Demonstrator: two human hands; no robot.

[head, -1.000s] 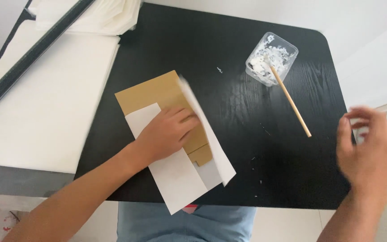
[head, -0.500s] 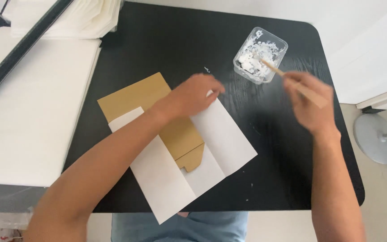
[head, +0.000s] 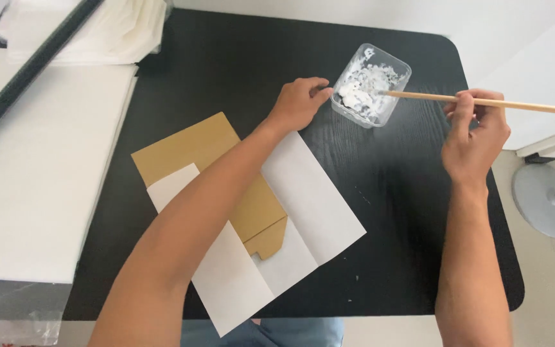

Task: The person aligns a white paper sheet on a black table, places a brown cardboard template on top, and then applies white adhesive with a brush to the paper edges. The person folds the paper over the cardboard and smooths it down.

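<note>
Paste, white and lumpy, is held in one clear plastic tub [head: 372, 92] near the far edge of the black desk [head: 226, 71]. One wooden stick [head: 476, 101] is pinched in the closed fingers of the right hand [head: 473, 138], right of the tub, its tip dipped into the paste. The tub's left wall is touched by the left hand [head: 298, 103], fingers curled against it. Nearer than the tub, one brown card [head: 210, 173] lies on one white paper sheet [head: 309, 199], both crossed by the left forearm. Far left of the tub, one white board [head: 40, 173] is seen.
</note>
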